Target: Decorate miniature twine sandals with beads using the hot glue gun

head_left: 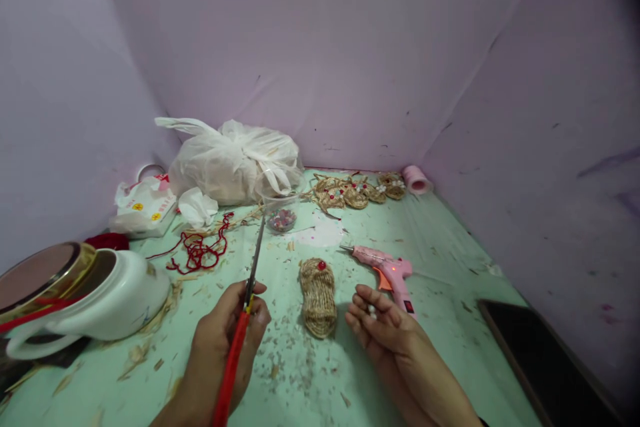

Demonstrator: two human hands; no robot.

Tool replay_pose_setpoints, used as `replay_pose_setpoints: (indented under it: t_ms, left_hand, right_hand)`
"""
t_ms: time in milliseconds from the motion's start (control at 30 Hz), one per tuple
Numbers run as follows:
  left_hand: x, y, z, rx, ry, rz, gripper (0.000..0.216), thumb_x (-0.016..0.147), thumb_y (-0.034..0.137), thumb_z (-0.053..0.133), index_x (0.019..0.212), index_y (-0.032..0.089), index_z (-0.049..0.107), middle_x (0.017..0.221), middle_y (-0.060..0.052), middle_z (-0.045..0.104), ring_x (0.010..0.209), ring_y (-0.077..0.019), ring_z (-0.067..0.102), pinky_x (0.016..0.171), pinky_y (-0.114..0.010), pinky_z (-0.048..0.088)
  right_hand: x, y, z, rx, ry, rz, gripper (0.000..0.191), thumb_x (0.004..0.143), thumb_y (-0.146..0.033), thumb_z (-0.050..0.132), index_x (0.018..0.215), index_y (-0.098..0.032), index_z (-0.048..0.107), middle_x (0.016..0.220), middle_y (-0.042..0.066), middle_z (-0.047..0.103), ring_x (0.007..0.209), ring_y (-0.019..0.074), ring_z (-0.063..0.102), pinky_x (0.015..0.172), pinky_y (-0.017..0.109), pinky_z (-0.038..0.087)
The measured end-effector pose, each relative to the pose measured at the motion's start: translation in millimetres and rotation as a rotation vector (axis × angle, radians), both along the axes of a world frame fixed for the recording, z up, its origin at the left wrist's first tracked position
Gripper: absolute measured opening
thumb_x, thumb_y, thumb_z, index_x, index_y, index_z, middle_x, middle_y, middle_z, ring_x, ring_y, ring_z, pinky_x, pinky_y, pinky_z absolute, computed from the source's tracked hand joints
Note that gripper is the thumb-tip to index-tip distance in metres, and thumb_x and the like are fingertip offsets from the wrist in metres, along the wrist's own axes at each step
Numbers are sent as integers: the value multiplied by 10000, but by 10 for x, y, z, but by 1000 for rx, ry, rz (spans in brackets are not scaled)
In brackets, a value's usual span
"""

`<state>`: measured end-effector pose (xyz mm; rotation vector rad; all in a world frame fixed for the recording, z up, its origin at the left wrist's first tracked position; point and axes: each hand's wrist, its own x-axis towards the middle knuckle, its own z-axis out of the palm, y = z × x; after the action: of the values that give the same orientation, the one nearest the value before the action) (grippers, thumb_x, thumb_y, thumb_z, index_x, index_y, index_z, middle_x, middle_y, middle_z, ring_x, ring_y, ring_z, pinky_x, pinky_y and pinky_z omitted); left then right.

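In the head view, the left hand (223, 337) comes in from the lower left, its fingers and thumb wrapped around a red-handled tool (237, 343). The tool's thin metal end points away from the person and leans slightly right, reaching in the view to the left edge of a clear cup (287, 199) of mixed beads; whether they touch cannot be told. The right hand (393, 333) comes in from the lower right, turned palm up, its fingers loosely curled around small white beads (372, 311).

Between the hands, apart from both, a woven slipper-shaped piece (319, 303) lies on the green tabletop (440, 247). Its long axis runs away from the person, the far end tipping slightly left, and a red bead (321, 265) sits on that far end. Just beyond the right hand lies a pink glue gun (395, 271), nozzle pointing left, handle slanting back toward the person.
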<state>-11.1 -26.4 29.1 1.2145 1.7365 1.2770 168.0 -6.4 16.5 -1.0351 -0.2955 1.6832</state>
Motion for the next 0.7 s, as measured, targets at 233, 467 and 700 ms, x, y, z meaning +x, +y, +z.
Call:
replay_pose_setpoints:
  t_ms: [233,467,700]
  left_hand:
    - [19,-38,40,-23,28,13,222,695,362,562,858,219,516,591,44,553,440,-84,427,403,-171,353]
    - [27,-48,57,-39,10,-19,202,688,350,570,839,222,529,591,55,557,477,-83,465,429,-157,373]
    - [53,-73,20,-37,59,-77,182,689,349,571,824,227,557,571,71,545,461,-70,476,437,-141,383]
  right_hand:
    - [-25,-32,72,13,-14,16,408,525,-271,816,860,-126,634,753,61,702,627,127,658,595,196,535]
    - [-209,-175,-52,-180,152,476,410,604,-504,688,626,-101,615,409,-6,551,300,67,495,275,124,329]
    - [-103,-112,-78,-275,269,473,374,620,-365,608,483,-183,311,419,-84,336,301,-3,205,288,121,79]
